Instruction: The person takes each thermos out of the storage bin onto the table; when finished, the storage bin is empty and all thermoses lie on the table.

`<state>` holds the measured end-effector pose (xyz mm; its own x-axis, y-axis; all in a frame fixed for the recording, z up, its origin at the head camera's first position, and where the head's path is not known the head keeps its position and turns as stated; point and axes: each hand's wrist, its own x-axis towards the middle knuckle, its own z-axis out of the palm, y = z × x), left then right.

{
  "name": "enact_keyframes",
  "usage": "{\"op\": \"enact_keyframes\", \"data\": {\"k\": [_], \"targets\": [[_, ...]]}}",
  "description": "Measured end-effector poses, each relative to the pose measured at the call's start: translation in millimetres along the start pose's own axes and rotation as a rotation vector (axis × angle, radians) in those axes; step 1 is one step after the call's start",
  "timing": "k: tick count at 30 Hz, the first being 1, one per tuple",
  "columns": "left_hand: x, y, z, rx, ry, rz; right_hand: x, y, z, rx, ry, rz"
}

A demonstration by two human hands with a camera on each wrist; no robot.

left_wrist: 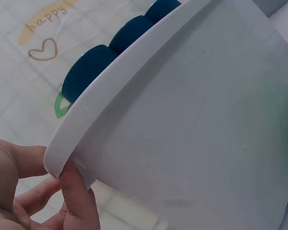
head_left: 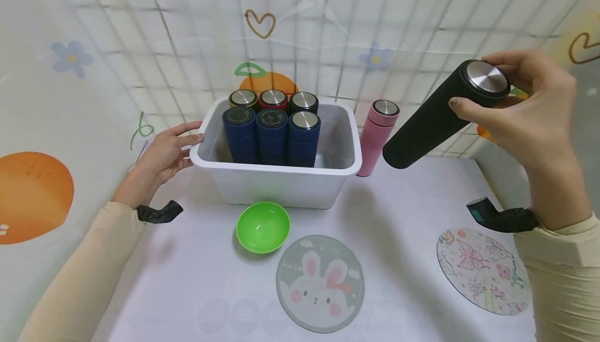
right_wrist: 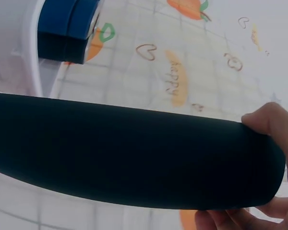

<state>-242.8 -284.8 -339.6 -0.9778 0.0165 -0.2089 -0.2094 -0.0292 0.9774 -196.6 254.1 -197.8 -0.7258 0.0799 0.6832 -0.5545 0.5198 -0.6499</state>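
Six flasks stand in the white bin (head_left: 276,173). Her right hand (head_left: 529,118) grips the black flask (head_left: 436,121); the pink flask (head_left: 377,136) waits outside. Her left hand (head_left: 164,154) holds the bin's rim.

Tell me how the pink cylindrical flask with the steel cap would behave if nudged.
The pink cylindrical flask stands tall and narrow beside the white plastic bin, so it would probably tip rather than slide. Once down, its round body would likely roll. It looks rigid, not fragile.
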Motion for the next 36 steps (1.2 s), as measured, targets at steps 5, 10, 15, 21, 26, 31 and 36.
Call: {"op": "enact_keyframes", "data": {"k": [5, 10, 15, 21, 26, 31, 36], "targets": [[0.1, 2.3, 0.6, 0.004, -0.003, -0.006, -0.8, 12.2, -2.3, -0.045, 0.016, 0.095], [-1.8, 0.8, -1.1, -0.029, -0.012, -0.01, 0.6, 23.9, -1.3, -0.083, 0.04, 0.214], [-4.1, -2.9, -2.6, -0.052, -0.015, -0.021, 1.5, 45.1, 3.0, -0.175, 0.058, 0.257], [-2.2, -4.0, -2.5, -0.048, -0.014, -0.017, 0.7, 67.5, 10.0, -0.289, 0.031, 0.305], [-1.7, -2.3, -1.5, -0.032, -0.004, -0.006, 1.8, 81.7, 17.6, -0.344, 0.0, 0.342], [-1.6, 0.5, -0.6, -0.08, -0.024, 0.0, 3.0, 95.0, 24.1, -0.38, -0.027, 0.353], [-2.1, 1.3, -0.2, -0.06, -0.02, 0.001, 3.7, 104.9, 32.3, -0.413, -0.076, 0.363]]}}
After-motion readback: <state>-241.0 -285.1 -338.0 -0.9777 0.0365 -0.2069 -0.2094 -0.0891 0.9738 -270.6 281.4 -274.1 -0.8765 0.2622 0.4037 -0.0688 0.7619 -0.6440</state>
